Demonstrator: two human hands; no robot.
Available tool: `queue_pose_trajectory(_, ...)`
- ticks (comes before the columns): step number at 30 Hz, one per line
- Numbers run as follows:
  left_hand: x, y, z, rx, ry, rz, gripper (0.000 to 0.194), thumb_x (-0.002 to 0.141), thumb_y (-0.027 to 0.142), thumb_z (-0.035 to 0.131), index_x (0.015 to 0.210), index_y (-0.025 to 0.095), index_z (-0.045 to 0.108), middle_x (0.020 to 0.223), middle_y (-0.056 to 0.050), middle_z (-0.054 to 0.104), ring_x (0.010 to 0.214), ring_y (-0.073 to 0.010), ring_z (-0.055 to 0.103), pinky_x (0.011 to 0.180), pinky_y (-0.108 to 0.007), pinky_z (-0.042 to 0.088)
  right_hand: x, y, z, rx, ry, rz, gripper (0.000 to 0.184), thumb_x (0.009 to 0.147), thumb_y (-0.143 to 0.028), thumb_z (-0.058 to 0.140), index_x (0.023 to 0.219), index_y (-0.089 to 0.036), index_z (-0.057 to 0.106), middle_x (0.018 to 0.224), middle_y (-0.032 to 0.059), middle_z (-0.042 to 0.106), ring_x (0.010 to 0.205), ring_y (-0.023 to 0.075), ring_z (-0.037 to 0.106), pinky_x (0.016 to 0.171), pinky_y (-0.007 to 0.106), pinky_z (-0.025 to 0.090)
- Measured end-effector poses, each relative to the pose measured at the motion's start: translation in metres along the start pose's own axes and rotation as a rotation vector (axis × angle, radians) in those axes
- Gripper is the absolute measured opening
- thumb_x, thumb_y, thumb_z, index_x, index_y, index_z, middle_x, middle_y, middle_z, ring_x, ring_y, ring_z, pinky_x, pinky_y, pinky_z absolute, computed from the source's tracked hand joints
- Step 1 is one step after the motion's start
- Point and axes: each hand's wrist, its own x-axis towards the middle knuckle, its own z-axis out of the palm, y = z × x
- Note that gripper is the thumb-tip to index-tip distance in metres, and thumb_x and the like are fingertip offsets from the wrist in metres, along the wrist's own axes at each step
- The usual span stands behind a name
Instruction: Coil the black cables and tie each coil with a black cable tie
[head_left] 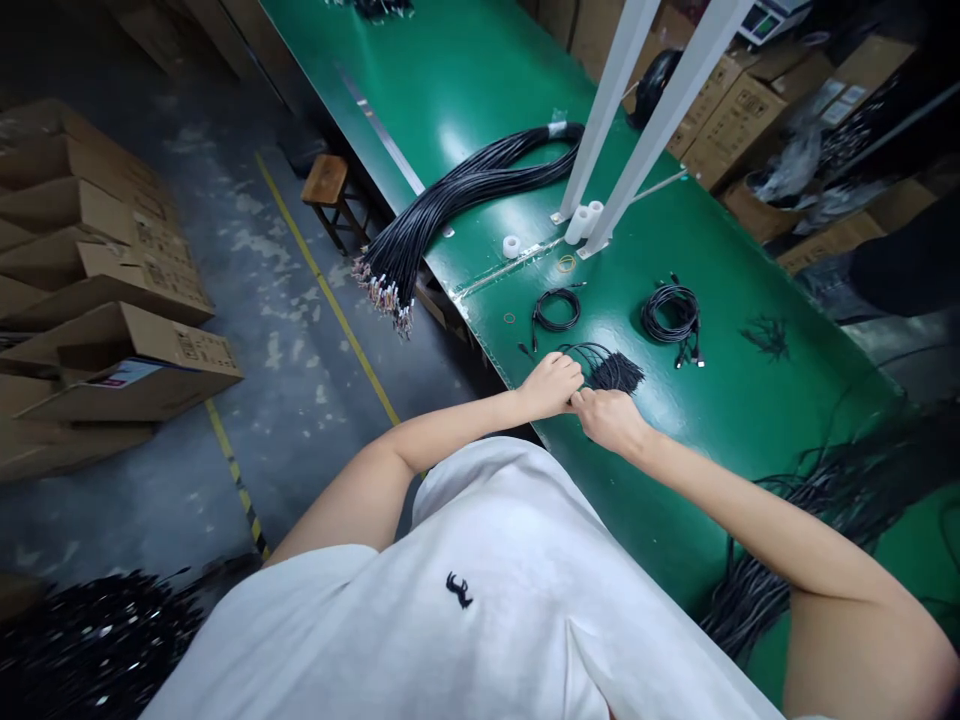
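My left hand (553, 385) and my right hand (609, 418) meet at the near edge of the green table, fingers closed. A thin black cable (585, 348) curves out from beneath my left fingers, and a plug end (523, 349) pokes out to their left. What exactly lies between my fingertips is mostly hidden. Just beyond my right fingers sits a pile of short black ties (621, 371). One coiled black cable (557, 309) lies ahead of my hands, and a thicker coiled bundle (670, 312) with plugs lies to the right.
A long bundle of black cables (480, 178) hangs its bare wire ends over the table's left edge. Two white posts (630, 130) stand by several white rolls (577, 225). Loose cables (825, 500) cover the right side. Cardboard boxes (127, 360) and a wooden stool (325, 180) stand left.
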Motion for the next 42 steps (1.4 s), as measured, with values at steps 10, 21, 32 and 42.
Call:
queue_pose_trajectory(10,-0.019,-0.004,-0.011,-0.318,0.112,-0.029,0.057,0.082,0.020,0.070,0.136,0.015,0.050,0.144,-0.020,0.050,0.138,-0.0313,0.044,0.112,-0.050,0.035,0.010,0.029,0.000,-0.086,0.015,0.057,0.031,0.094,-0.013,0.033,0.102,-0.007,0.062,0.092,0.0175,0.067,0.077,0.0229,0.062,0.058,0.032,0.024)
queue_pose_trajectory(21,-0.018,0.032,0.008,-0.288,-0.296,-0.334,0.050,0.096,0.040,0.048,0.134,0.007,0.050,0.115,-0.021,0.071,0.103,-0.0298,0.070,0.082,-0.037,0.053,0.024,0.033,0.012,-0.102,-0.062,0.065,0.028,0.092,-0.012,0.035,0.104,-0.006,0.060,0.095,0.0189,0.065,0.082,0.0238,0.062,0.058,0.032,0.023)
queue_pose_trajectory(32,-0.011,0.003,-0.007,-0.518,-0.123,-0.427,0.012,0.082,0.016,0.061,0.093,0.016,0.067,0.088,-0.009,0.074,0.104,-0.0268,0.067,0.107,-0.043,0.040,0.010,0.005,0.015,-0.015,-0.002,-0.017,0.033,0.094,-0.011,0.029,0.106,-0.008,0.060,0.097,0.0177,0.065,0.087,0.0244,0.060,0.067,0.034,0.029)
queue_pose_trajectory(42,-0.015,0.026,0.066,-1.123,0.147,-0.675,0.027,0.094,0.028,0.040,0.084,0.015,0.061,0.079,-0.004,0.066,0.078,-0.0151,0.061,0.079,-0.030,0.049,0.012,-0.015,0.046,0.296,0.016,0.477,0.035,0.101,-0.025,0.029,0.104,-0.015,0.062,0.098,0.0128,0.071,0.088,0.0227,0.067,0.064,0.028,0.036)
